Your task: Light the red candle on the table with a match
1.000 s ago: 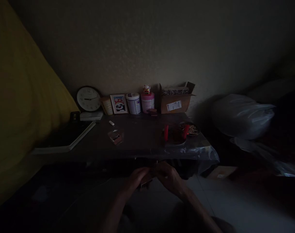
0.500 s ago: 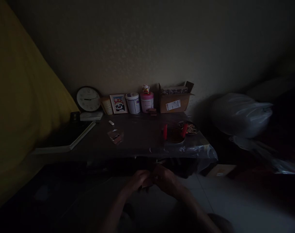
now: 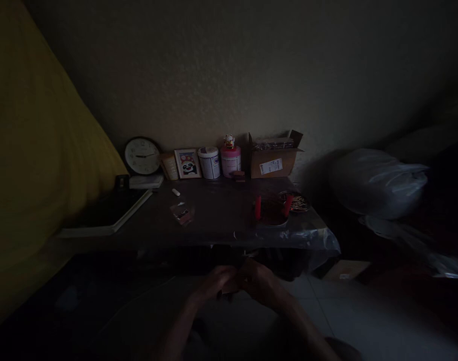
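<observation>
In dim light, below the table's front edge, my left hand [image 3: 216,282] and my right hand [image 3: 259,282] are close together with fingers bent. A small, flat, reddish-brown piece [image 3: 231,286] shows between them; the left fingers close on it from one side and the right fingers from the other. Its kind is too dark to make out, and the fingertips are partly hidden. On the table beyond stand two red candles [image 3: 258,207] at a round dark dish [image 3: 273,220]. Behind it is a plate of thin sticks like matches [image 3: 299,203].
On the table [image 3: 217,215] lie a clear plastic packet [image 3: 182,214] and a white oblong piece [image 3: 176,192]. A clock [image 3: 142,156], panda picture [image 3: 188,164], two tins [image 3: 209,163] and an open carton [image 3: 270,163] line the wall. Plastic bags [image 3: 379,183] are at right.
The view has shifted slightly, so the table's things appear a little lower and further right. Both hands stay together around the small piece.
</observation>
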Tool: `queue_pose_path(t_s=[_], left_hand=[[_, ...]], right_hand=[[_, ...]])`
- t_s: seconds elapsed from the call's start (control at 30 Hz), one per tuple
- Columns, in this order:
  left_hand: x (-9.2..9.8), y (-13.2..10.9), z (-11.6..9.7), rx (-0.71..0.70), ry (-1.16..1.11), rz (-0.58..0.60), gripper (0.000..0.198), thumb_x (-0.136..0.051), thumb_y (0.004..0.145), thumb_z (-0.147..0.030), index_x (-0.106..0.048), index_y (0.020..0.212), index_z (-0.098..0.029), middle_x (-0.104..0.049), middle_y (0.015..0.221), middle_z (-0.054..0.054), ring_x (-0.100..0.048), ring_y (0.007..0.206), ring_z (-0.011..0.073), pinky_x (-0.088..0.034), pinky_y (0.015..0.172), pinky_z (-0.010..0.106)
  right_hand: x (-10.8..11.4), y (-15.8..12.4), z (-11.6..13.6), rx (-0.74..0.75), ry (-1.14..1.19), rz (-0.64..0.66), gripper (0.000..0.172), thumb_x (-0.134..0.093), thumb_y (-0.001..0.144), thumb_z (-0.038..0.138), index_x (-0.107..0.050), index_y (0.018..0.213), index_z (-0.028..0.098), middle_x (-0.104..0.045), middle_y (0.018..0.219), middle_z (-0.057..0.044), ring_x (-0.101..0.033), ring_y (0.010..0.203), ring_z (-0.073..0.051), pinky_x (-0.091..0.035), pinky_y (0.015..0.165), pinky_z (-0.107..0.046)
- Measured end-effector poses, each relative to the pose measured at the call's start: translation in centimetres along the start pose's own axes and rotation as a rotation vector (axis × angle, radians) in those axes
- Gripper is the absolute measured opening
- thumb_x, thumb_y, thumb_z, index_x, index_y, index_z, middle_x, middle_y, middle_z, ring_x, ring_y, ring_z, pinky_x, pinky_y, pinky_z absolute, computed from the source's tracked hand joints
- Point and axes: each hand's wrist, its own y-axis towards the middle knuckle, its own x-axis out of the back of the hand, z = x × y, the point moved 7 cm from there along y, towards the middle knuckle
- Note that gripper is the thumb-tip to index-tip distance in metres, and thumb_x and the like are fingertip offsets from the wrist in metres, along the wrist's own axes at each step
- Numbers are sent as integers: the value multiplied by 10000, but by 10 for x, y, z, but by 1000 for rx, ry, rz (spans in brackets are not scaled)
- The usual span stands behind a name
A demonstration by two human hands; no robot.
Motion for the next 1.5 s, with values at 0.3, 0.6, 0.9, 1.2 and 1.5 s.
queue_pose_path(t_s=[0.3,0.6,0.9,1.2,1.5], left_hand=[[0,-1,-5,-56,67,-18,253,-610,715,-399,-653,621,-168,-608,618,6,-537,636,163,-373,616,248],[4,-12,-47,-192,13,-170,313,-519,789,-416,-670,973,-212,-664,1065,62,-553,1036,245,-380,868,294],[8,-7,-47,-242,-65,-281,358,-459,796,-488,-633,996,-248,-666,1016,41,-587,932,240,-428,779,325],[13,11,-42,-345,-238,-337,281,-579,692,-442,-681,791,-200,-702,772,30,-612,806,230,-433,714,305],[15,15,-41,-386,-273,-375,225,-585,652,-364,-688,748,-188,-680,693,18,-602,736,216,-425,697,311]], right_hand=[[1,0,-6,-29,37,-32,72,-544,699,137,-603,685,175,-627,682,-12,-565,589,-120,-379,528,-199],[26,4,-27,-192,721,-166,238,-558,788,357,-641,916,175,-694,855,-52,-649,792,-195,-503,675,-289],[24,4,-12,-272,967,-304,317,-707,636,469,-621,711,174,-658,671,-7,-632,669,-186,-505,627,-276],[10,5,12,-25,739,-288,168,-625,772,348,-599,737,186,-642,724,-22,-623,694,-176,-489,634,-250],[7,6,23,105,452,-328,181,-552,826,348,-564,722,200,-590,755,-14,-584,720,-152,-454,646,-215]])
